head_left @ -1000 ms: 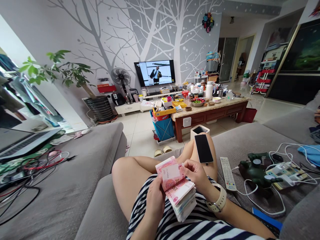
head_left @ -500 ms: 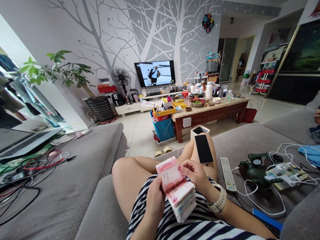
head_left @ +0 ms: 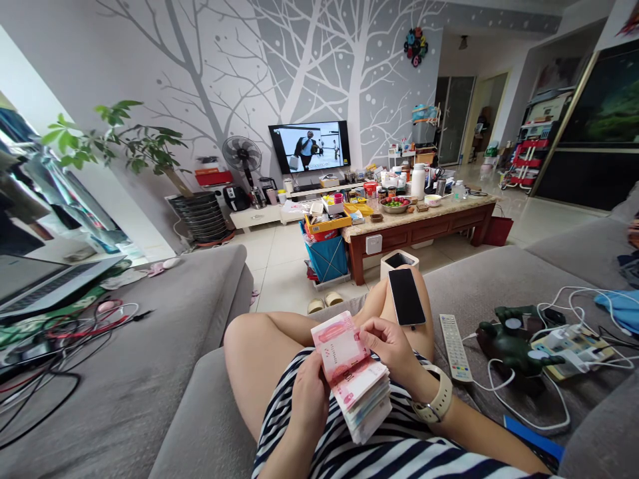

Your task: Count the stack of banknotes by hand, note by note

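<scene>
A thick stack of banknotes (head_left: pixel 363 392), red and pink on top with bluish notes lower down, rests over my lap. My left hand (head_left: pixel 309 392) is closed around its left side, the thumb lying along the edge. One or more red notes are folded upward, away from the stack. My right hand (head_left: pixel 389 346) pinches the upper right edge of the raised note between thumb and fingers, and a cream watch is on that wrist. On my bent leg just beyond lies a smartphone (head_left: pixel 407 297) with a dark screen.
To the right on the grey sofa are a remote control (head_left: pixel 455 348), a dark green figurine (head_left: pixel 519 342) and a power strip (head_left: pixel 574 349) with white cables. A laptop (head_left: pixel 54 283) and tangled cables lie left. Ahead stands a cluttered coffee table (head_left: pixel 424 229).
Both hands and the banknotes stay almost where they were, with the raised note shifted very slightly. The television picture has changed.
</scene>
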Motion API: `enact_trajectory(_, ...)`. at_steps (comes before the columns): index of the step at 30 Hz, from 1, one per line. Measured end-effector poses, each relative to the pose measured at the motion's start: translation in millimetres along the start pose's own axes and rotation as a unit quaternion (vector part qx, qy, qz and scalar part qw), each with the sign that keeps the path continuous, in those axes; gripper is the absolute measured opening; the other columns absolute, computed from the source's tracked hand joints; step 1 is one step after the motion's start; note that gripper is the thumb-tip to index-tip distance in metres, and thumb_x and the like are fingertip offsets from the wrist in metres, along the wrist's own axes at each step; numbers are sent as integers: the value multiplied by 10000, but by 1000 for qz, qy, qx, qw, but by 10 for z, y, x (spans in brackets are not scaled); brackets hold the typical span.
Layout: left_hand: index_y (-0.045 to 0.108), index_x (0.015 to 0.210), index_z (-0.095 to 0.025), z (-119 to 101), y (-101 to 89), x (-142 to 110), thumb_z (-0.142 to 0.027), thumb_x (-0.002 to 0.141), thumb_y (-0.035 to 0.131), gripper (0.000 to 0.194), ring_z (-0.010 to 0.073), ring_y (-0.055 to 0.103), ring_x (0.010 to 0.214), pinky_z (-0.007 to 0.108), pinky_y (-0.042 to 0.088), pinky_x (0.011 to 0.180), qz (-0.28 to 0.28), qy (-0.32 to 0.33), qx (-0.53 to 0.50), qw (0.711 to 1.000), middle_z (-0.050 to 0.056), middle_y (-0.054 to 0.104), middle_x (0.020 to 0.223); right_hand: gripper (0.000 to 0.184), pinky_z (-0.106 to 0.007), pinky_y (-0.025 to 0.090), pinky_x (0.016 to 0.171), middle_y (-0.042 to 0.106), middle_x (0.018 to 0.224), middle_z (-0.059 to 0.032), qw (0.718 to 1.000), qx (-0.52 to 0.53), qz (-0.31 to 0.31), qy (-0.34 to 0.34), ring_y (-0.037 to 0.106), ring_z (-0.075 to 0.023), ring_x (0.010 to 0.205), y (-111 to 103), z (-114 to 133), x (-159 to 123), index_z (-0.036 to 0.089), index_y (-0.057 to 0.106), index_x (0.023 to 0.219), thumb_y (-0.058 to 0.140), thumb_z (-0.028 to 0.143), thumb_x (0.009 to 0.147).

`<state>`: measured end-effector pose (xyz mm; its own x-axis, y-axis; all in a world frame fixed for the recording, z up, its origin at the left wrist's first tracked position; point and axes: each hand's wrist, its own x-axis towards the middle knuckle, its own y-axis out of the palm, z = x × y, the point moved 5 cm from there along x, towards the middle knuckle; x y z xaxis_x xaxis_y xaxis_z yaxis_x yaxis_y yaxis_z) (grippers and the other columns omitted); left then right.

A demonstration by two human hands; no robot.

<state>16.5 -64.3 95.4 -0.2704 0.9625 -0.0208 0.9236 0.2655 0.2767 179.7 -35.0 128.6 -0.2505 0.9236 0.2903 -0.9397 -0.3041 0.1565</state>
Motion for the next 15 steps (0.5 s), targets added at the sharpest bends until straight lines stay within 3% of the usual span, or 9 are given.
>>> enact_trajectory(6,697,675,-185,-8,22,2,-336,689,639,162,204,566,684,294,457,663,12,-4,-8,1000,20,678,700,314,-237,379,567,576,676,6,1000,-1,2,-3,490,-134,611,8,30,1,172,613,750,654,469,843)
enact_trajectory(15,699,692,-176,-30,30,-6,-345,692,638,179,218,576,711,305,465,668,13,-7,-10,1000,42,696,732,293,-236,377,572,582,684,4,1000,10,7,-9,495,-131,618,13,41,1,168,621,762,654,443,858)
